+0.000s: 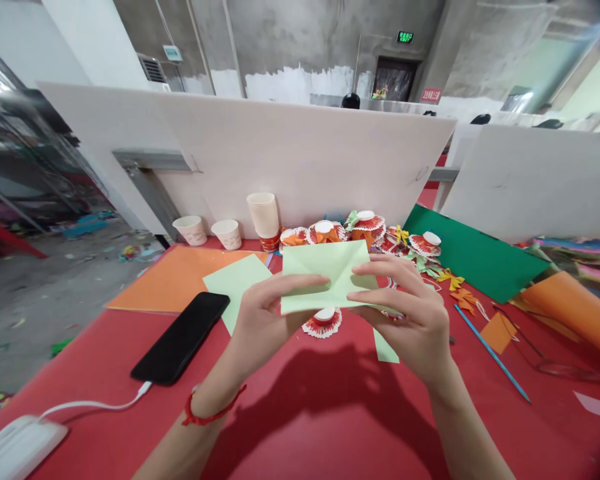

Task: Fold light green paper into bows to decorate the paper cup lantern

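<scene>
I hold a folded pale green sheet of paper (325,273) up over the red table (330,427). My left hand (263,320) pinches its left lower edge, thumb on top. My right hand (410,313) grips its right side, fingers pressed along a crease. Under the sheet lies a red and white paper cup flower (323,323). Another pale green sheet (235,283) lies flat behind my left hand.
A black phone (183,337) on a white cable lies left, beside an orange sheet (173,280). Paper cups (263,217) and several cup flowers (367,227) stand at the white divider. A green sheet (470,257), blue pencil (490,350) and orange paper (570,310) lie right.
</scene>
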{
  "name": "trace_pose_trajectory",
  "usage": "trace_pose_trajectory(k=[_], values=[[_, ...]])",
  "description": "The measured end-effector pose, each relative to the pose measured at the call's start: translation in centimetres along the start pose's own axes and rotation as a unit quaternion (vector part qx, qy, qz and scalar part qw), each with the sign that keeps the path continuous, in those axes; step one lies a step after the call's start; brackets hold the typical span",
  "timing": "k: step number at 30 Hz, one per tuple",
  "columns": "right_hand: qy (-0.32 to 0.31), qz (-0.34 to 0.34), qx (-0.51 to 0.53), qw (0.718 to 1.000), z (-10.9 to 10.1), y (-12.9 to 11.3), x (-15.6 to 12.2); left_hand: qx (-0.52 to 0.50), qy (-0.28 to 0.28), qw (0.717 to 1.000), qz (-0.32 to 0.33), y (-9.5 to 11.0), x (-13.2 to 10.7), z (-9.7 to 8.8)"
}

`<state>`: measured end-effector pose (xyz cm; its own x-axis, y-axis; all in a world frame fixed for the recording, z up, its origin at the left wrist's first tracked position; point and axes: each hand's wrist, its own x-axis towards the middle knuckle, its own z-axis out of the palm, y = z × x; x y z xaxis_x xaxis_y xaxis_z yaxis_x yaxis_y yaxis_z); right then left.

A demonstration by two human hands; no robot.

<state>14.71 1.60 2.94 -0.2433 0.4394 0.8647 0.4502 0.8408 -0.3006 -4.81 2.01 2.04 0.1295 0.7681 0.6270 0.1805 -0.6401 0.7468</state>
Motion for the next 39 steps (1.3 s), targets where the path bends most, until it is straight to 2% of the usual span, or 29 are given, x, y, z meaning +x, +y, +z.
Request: trace_pose_trajectory(k=[3, 6, 8, 10, 13, 16, 20, 25, 29, 31, 34, 36, 39], values=[[0.029, 0.053, -0.002, 0.998, 0.0, -0.3, 0.1, 0.066, 0.032, 0.997, 0.035, -0.1, 0.3, -0.1], [0.051, 0.098, -0.016, 0.994, -0.1, -0.5, 0.2, 0.089, 0.044, 0.994, 0.033, -0.2, 0.6, -0.3], [0.053, 0.123, -0.007, 0.991, -0.3, -0.6, 0.2, 0.058, 0.010, 0.998, 0.000, -0.1, 0.6, -0.4], [0.027, 0.177, 0.046, 0.983, -0.3, -0.6, 0.2, 0.013, -0.029, 0.998, -0.055, 0.2, 0.4, -0.2], [-0.032, 0.301, 0.144, 0.942, 0.0, -0.7, 0.1, -0.042, -0.046, 0.990, -0.129, 0.6, 0.1, 0.3], [-0.024, 0.371, 0.180, 0.911, 0.5, -0.9, -0.2, -0.094, -0.051, 0.979, -0.171, 1.0, -0.1, 0.9], [0.027, 0.376, 0.154, 0.914, 0.7, -0.9, -0.2, -0.109, -0.015, 0.971, -0.210, 0.9, 0.0, 0.9], [0.063, 0.381, 0.163, 0.908, 0.6, -0.4, -0.1, -0.084, -0.009, 0.971, -0.224, 0.7, 0.4, 0.1], [0.079, 0.337, 0.152, 0.926, 0.4, 0.1, -0.2, -0.123, 0.021, 0.966, -0.225, 0.4, 0.7, -0.5], [0.067, 0.301, 0.146, 0.940, 0.2, 0.3, -0.3, -0.133, 0.032, 0.967, -0.216, 0.2, 0.6, -0.5], [0.005, 0.278, 0.158, 0.947, -0.3, 0.6, -0.4, -0.108, 0.065, 0.974, -0.189, 0.1, 0.6, -0.3], [-0.010, 0.290, 0.176, 0.941, -0.6, 0.8, -0.3, -0.090, 0.072, 0.980, -0.163, 0.2, 0.6, -0.2], [0.002, 0.320, 0.220, 0.922, -0.8, 1.0, -0.2, -0.084, 0.062, 0.986, -0.127, 0.2, 0.7, -0.2]])
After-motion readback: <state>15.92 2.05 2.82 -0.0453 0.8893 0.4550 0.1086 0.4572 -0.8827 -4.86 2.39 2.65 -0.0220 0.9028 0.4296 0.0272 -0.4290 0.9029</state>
